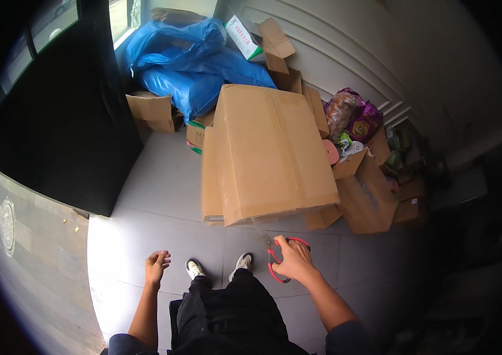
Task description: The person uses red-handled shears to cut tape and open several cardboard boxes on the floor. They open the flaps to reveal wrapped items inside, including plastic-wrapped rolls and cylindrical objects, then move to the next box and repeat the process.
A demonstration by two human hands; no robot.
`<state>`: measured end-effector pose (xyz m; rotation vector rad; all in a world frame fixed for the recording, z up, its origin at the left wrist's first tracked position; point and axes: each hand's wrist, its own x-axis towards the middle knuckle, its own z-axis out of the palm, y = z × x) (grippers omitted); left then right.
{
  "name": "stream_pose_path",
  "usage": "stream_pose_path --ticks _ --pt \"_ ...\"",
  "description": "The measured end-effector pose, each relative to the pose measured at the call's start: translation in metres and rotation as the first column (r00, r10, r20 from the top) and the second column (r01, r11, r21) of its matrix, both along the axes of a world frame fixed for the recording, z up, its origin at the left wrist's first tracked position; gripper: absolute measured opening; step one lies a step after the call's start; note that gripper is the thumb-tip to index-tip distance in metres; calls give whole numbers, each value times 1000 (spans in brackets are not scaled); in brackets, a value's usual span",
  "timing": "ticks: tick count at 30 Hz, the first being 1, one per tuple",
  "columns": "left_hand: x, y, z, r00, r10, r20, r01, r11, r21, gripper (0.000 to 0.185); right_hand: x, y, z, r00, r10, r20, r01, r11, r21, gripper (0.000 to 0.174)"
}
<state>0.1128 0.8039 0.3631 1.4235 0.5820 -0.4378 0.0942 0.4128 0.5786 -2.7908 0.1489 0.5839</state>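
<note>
My right hand (294,259) holds a pair of scissors (273,254) with red and black handles. Their blades are blurred and point up towards the lower edge of a large cardboard box (273,151). Whether the tips touch the box, I cannot tell. Brown tape runs along a seam on the box's upward face, and its flaps are closed. To the left of my shoes, my left hand (157,266) hovers over the floor with loosely bent fingers and nothing visible in it. Another cardboard box (212,177) shows partly from beneath the large one.
Blue plastic bags (184,66) and a white-green carton (243,37) lie behind the box. At right stand an open cardboard box (366,195), a pink roll (330,151) and a purple bag (364,122). A dark door (64,120) stands at left, beside outdoor paving (46,248).
</note>
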Motion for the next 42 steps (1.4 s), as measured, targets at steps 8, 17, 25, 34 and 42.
stream_pose_path --ticks 8,17,25,34,42 --pt "89 -33 93 948 105 299 -131 989 67 30 -27 60 -52 969 65 237 -181 840 512 63" --pt "109 -269 175 257 -757 601 110 641 760 38 -75 -72 -45 815 -75 -575 549 -220 806 42" --pt "146 -330 178 93 -956 279 23 282 959 68 -60 -121 -41 856 43 -515 513 -194 836 44" --pt "154 -333 191 18 -989 148 10 148 989 71 -33 -127 -49 850 149 -506 526 -300 796 37" --pt "164 -336 196 -7 -998 61 88 60 994 69 -42 -126 -55 834 168 -526 550 -327 769 44"
